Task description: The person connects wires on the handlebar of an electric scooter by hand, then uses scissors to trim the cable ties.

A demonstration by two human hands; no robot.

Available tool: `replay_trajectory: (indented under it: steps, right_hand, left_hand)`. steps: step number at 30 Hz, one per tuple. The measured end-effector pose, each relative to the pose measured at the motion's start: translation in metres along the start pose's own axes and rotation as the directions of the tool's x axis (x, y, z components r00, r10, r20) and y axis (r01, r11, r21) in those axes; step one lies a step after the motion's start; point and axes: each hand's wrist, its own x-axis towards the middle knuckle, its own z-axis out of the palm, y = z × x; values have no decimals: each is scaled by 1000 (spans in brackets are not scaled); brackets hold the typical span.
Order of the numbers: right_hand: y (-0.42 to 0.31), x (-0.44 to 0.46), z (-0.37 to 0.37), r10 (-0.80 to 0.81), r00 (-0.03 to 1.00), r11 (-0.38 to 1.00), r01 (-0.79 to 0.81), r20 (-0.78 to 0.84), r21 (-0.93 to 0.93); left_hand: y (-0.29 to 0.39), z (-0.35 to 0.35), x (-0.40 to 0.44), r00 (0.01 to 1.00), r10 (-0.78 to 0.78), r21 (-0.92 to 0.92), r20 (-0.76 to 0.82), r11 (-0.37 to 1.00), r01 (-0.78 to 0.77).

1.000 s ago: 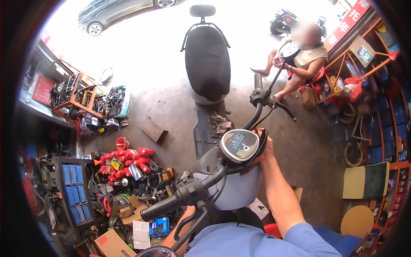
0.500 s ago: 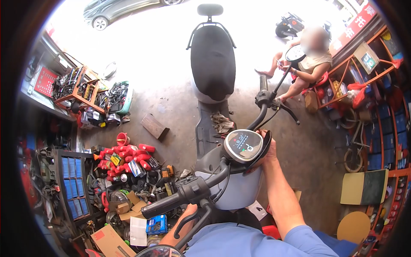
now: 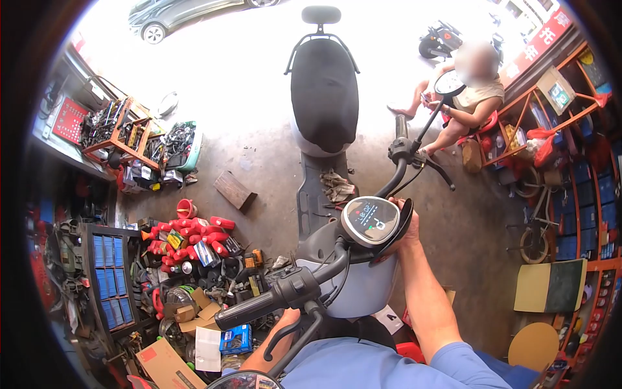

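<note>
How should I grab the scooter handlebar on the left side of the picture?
Probably best by the black grip at the outer end of the handlebar, coming from above. It's long, rounded and sticks out sideways with its top uncovered, so it should be easy to wrap around. Avoid the curved lever on the near side.

Daylight glare washing out the top, dimmer floor [image 3: 476,253] below, fisheye-bent edges, black corners
</note>
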Motion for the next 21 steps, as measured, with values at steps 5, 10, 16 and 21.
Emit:
replay_trajectory:
  steps: [5, 10, 16, 21]
  right_hand:
    - [0, -1, 1, -28, 1000, 999, 28, 11, 19]
    - [-1, -2, 3, -13, 1000, 1000, 13, 14, 25]
    - [-1, -5, 2, 8, 1000, 1000, -8, -5, -12]
    - [3, -3, -2, -23, 1000, 997, 22, 10, 80]
  left_hand:
    - [-7, -6, 3, 1000, -4, 3, -3, 1000, 4]
    - [-14, -12, 7, 1000, -8, 6, -6, 1000, 8]
    - [-24, -22, 10, 1000, -12, 8, -11, 1000, 13]
    - [-31, -27, 13, 1000, -18, 11, -15, 1000, 18]
